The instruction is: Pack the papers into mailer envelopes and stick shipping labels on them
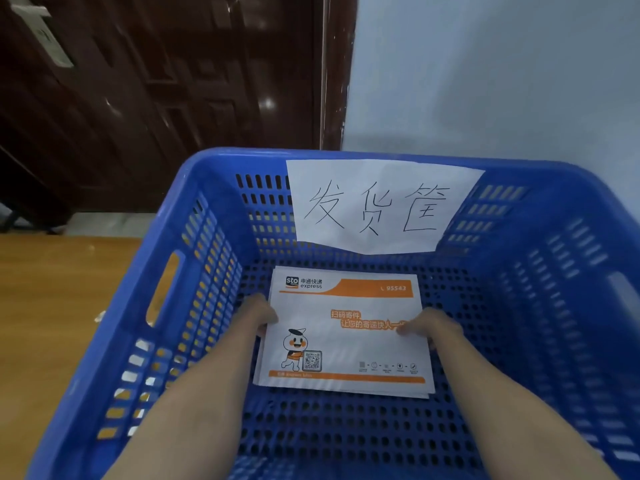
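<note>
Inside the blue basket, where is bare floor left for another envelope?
Bare basket floor lies between the envelope and the near wall, and right of it. Crowded: both envelope side edges, held by the left hand and right hand.

1. Two bare forearms come in from the bottom edge of the view, with no sleeve on either one as far as they show.
2. The left hand point(264, 315) wears no glove, ring or band that can be seen.
3. The right hand point(427, 325) is bare as well, its wrist without a watch or strap.
</note>
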Tool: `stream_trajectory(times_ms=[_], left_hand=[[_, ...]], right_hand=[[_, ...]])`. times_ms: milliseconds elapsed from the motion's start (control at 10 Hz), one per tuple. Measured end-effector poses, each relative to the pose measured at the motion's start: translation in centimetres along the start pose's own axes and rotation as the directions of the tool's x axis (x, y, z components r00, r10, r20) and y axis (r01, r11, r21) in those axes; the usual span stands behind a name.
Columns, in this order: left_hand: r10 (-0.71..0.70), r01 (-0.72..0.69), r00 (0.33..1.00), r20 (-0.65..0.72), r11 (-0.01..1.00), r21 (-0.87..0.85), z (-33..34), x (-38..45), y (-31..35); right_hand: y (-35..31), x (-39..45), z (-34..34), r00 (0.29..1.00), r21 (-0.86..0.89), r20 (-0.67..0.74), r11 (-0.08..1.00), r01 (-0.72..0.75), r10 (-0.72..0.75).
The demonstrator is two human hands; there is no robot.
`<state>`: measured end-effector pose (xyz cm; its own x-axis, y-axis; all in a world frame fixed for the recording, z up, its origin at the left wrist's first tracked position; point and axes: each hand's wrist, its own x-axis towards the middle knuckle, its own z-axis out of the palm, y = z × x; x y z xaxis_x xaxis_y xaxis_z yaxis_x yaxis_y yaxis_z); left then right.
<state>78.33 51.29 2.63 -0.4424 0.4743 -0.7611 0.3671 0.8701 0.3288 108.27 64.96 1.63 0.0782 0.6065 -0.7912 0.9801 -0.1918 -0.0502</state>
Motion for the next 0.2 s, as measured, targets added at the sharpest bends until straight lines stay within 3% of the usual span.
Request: stream_trajectory(times_ms=[100,200], left_hand=[[0.019,-0.008,0.999,-0.051,0.979,0.204,-0.15,-0.26,-0.14],[-0.011,0.028,0.998,-0.06,0.957,0.289,-0.54,-1.15,0.12]], right_hand=[[-0.26,-0.77,0.2,0.999,-0.044,-0.041,0.999,0.0,-0.002],[-0.7,-1.15,0.33,0.999,0.002,-0.04,1.0,0.016,-0.016]])
